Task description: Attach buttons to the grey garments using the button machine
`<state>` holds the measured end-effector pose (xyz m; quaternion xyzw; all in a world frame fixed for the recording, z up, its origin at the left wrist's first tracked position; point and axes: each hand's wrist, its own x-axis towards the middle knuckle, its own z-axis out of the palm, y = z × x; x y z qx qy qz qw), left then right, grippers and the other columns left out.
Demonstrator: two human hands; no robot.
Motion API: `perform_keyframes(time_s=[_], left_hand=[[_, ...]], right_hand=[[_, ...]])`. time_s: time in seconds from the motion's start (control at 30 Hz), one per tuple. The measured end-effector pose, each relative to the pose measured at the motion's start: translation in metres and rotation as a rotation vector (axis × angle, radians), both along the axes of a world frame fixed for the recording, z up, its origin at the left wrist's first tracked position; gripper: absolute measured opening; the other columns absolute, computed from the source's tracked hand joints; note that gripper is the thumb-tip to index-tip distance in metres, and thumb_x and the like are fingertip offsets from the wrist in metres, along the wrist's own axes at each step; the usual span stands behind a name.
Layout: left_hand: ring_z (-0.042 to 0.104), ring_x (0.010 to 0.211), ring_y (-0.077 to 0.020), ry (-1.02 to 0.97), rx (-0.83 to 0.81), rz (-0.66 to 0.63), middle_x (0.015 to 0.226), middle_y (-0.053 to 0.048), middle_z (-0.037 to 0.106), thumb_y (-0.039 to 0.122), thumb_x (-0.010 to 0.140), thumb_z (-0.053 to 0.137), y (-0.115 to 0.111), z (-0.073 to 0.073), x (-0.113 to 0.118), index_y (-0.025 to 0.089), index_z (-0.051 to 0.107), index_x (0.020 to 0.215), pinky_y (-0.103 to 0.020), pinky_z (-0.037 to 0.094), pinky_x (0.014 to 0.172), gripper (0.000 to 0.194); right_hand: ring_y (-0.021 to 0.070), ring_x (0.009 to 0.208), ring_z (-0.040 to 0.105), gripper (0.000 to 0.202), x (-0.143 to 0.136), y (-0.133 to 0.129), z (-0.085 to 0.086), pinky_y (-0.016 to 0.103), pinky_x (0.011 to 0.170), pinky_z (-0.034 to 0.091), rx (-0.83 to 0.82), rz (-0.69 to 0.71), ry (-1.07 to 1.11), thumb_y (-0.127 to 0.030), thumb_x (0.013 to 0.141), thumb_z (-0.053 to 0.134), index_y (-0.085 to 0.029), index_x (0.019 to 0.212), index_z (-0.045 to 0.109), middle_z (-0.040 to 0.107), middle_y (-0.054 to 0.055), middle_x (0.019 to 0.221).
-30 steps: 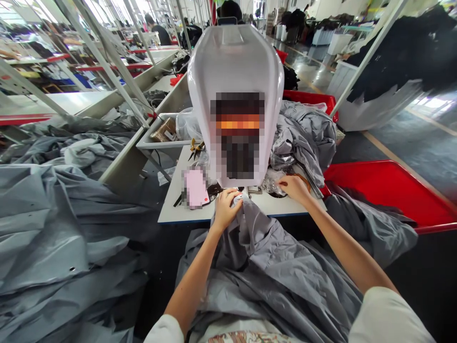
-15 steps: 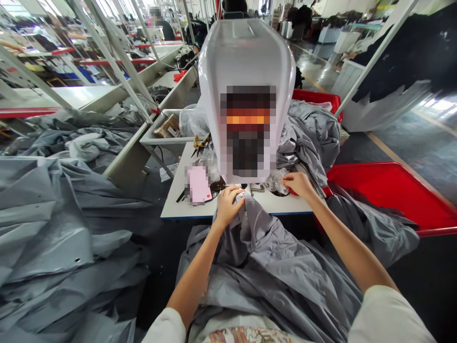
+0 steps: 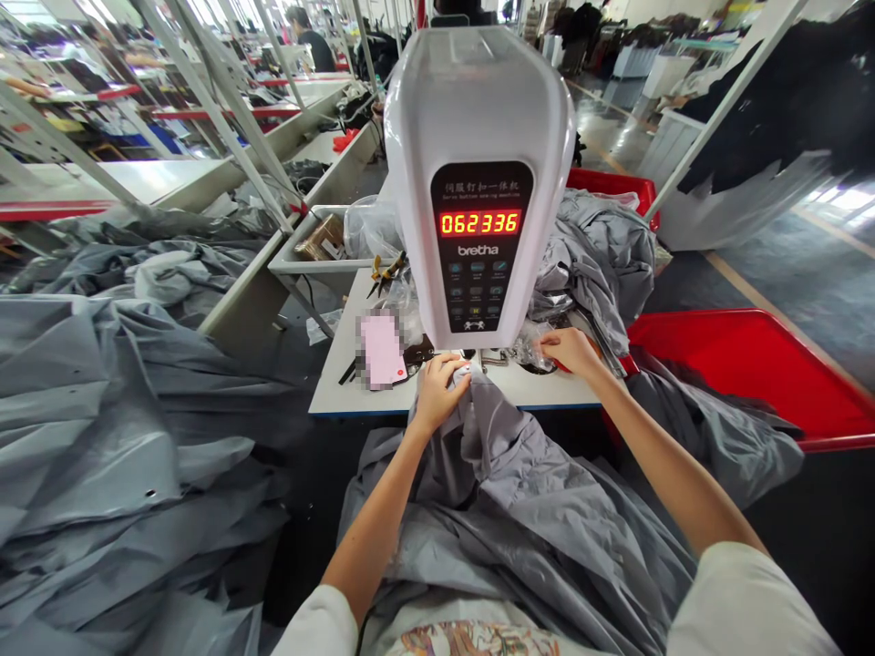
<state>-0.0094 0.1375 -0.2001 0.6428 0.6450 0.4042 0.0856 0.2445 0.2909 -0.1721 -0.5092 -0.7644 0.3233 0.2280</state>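
Grey fabric (image 3: 519, 456) drapes over my lap and rises to the edge of the white table (image 3: 342, 374). My left hand (image 3: 441, 390) is closed on its gathered upper end, thumb on top, just below the button machine (image 3: 478, 118). A small shiny round piece (image 3: 468, 368) shows on the cloth by the thumb. At the table's right, my right hand (image 3: 571, 351) has its fingertips together at a clear plastic bag (image 3: 528, 344) of small metal pieces. What those fingertips pinch, if anything, is too small to tell. The machine's head hides the area behind it.
A pink phone-like item (image 3: 383, 351) and yellow-handled pliers (image 3: 386, 271) lie left on the table. Grey garments (image 3: 594, 255) are heaped behind my right hand. A red bin (image 3: 752, 364) stands right; more grey fabric (image 3: 102, 437) is piled left. People sit at far tables.
The view has shifted slightly, and the machine's lit panel is now readable. Both hands stay in nearly the same places, the left on the fabric and the right at the bag.
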Motion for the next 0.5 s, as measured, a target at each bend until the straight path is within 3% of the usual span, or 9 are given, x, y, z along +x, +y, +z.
perform_keyframes(time_s=[0.23,0.4,0.5], left_hand=[[0.053,0.108,-0.0205,-0.010,0.006,-0.007,0.111,-0.006,0.059,0.027,0.084,0.062,0.000,0.000,0.000,0.023,0.065,0.102,-0.035,0.041,0.098,0.019],[0.053,0.108,-0.0198,-0.006,0.015,-0.011,0.111,-0.005,0.059,0.026,0.084,0.062,0.000,0.000,0.000,0.023,0.065,0.102,-0.034,0.041,0.097,0.019],[0.053,0.108,-0.0204,-0.006,0.007,-0.009,0.112,-0.005,0.059,0.027,0.084,0.062,0.000,-0.001,-0.001,0.023,0.065,0.103,-0.035,0.041,0.097,0.019]], right_hand=[[0.0168,0.065,0.068,0.020,0.000,-0.001,0.001,0.023,0.063,0.052,0.024,0.036,-0.031,-0.014,0.072,0.058,-0.016,0.082,0.075,0.073,0.003,0.070],[0.0182,0.080,0.068,0.024,-0.005,-0.010,0.009,0.024,0.076,0.049,0.193,0.126,-0.245,-0.010,0.074,0.055,-0.018,0.082,0.076,0.074,0.004,0.083],[0.0187,0.080,0.067,0.026,-0.009,-0.012,0.010,0.024,0.074,0.047,0.246,0.217,-0.341,-0.008,0.076,0.051,-0.017,0.081,0.075,0.074,0.006,0.084]])
